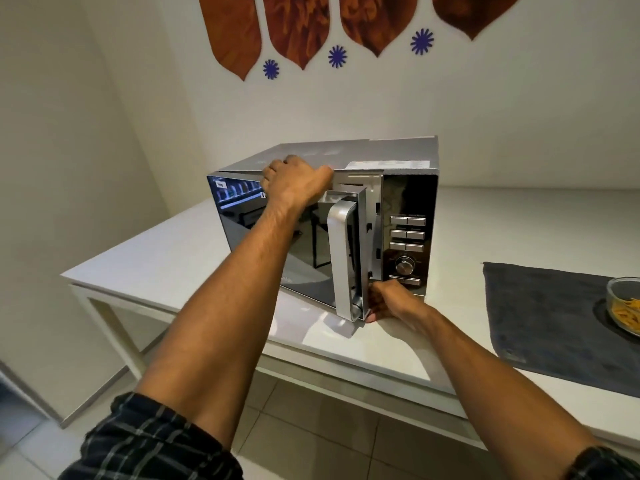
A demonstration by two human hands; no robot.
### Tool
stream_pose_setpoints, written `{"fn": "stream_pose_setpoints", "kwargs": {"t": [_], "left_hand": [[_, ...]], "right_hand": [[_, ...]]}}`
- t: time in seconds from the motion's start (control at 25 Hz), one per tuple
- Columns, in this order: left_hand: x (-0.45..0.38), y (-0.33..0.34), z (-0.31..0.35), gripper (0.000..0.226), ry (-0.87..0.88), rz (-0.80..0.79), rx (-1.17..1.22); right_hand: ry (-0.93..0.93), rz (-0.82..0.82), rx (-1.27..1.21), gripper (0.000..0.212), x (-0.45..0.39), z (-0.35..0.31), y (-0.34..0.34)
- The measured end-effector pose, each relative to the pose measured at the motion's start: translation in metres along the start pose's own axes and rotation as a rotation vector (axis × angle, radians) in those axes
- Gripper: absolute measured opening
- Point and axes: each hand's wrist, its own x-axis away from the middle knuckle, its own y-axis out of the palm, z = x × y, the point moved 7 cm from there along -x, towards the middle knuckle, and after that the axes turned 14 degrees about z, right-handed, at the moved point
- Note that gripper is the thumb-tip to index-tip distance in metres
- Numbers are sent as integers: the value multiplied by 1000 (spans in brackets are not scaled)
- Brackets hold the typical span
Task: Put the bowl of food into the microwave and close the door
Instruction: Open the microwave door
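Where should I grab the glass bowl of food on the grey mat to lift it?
Take the glass bowl by its rim, from above and from its left. It stands upright and open-topped on the grey mat, and its left side is free. Its right part is cut off by the frame edge, so that side cannot be judged.

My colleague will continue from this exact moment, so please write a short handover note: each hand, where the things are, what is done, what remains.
Left hand: pressing on the front top edge of the microwave.
Right hand: at the bottom corner of the door, which stands partly open.
Bowl of food: on the dark mat, right of the microwave, untouched.
Done: door started open.
Left: open fully, put bowl inside, close door.
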Motion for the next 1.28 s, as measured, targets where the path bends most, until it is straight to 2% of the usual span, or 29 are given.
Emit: {"fn": "stream_pose_setpoints", "kwargs": {"t": [0.08, 0.2, 0.36, 0.44, 0.56, 0.76, 0.88, 0.96, 1.12, 1.28], "left_hand": [[-2, -5, 2, 56, 49, -118, -123], [-2, -14, 2, 33, 84, -210, -185], [-2, -17, -8, 24, 25, -514, -237], [-7, -27, -16, 15, 10, -579, -279], [-10, -41, -31, 12, -60, -609, -274], [-13, -63, -58, 35, -99, -571, -393], [-15, -71, -73, 38, -70, -611, -513], [-15, -75, -82, 38, -73, -641, -553], [-15, -84, -105, 36, -159, -668, -509], [-19, -87, -117, 42, -189, -582, -457]], "right_hand": [[28, -25, -8, 44, -3, -2, 4], [75, -115, -5, 45, -1, -4, 13], [161, -295, 2, 43, 10, -5, 33], [191, -384, 11, 41, 14, -7, 51], [233, -512, 27, 38, 17, -10, 86], [261, -640, 19, 36, 7, -13, 154], [265, -632, -10, 44, 0, -12, 188], [274, -610, -40, 43, 0, -13, 205], [287, -570, -95, 35, 10, -19, 231], [308, -530, -154, 38, 20, -26, 252]]}}
